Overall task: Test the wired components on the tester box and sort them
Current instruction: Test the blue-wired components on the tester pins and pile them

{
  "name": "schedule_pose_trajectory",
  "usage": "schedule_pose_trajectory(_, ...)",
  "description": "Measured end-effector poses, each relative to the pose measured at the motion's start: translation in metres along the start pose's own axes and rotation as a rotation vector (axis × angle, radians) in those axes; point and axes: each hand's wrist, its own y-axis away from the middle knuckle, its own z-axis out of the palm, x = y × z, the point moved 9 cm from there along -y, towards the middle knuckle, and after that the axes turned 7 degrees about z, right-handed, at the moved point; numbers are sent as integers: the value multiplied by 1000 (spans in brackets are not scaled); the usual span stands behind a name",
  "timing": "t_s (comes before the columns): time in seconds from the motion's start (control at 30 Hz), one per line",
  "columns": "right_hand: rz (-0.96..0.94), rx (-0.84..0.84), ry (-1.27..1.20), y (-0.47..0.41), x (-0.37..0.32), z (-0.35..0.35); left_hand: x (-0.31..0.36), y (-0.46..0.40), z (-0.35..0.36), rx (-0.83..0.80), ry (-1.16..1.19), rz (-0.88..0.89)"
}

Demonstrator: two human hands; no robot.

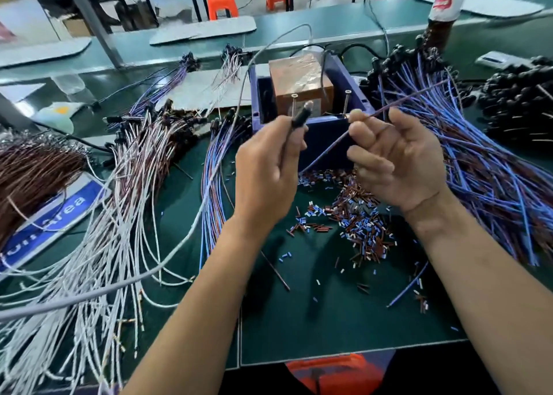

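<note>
Left hand [266, 167] raised before the tester box [311, 95], fingers curled round a black component [301, 115] at 12 o'clock of the fist. Right hand [395, 161] level with it at 3 o'clock, fingers pinching the component's wire [404, 102]. Blue-wired pile [478, 155] on the worktop [329, 319] at 3 o'clock, white-wired pile [98, 245] at 9 o'clock.

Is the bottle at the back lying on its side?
No, the bottle stands upright at the far right of the bench, behind the pile of blue wires.
</note>
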Motion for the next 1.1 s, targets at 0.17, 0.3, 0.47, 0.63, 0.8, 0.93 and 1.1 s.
schedule_pose_trajectory(0.17,-147,244,254,7,-11,-22,-15,11,6,36,76,-89)
schedule_pose_trajectory(0.3,-298,551,315,15,-23,-37,-22,14,7,38,108,-147)
schedule_pose_trajectory(0.47,-392,603,282,23,-27,-35,-24,16,6,46,138,-200)
schedule_pose_trajectory(0.63,-158,486,584,0,10,-18,-21,19,13,24,187,-209)
schedule_pose_trajectory(0.8,-203,512,629,-4,15,-16,-20,23,23,-22,257,-259)
schedule_pose_trajectory(0.93,-215,522,620,-3,16,-18,-21,24,28,-86,289,-263)
schedule_pose_trajectory(1.1,-243,655,628,0,12,-25,-25,30,42,-185,363,-378)
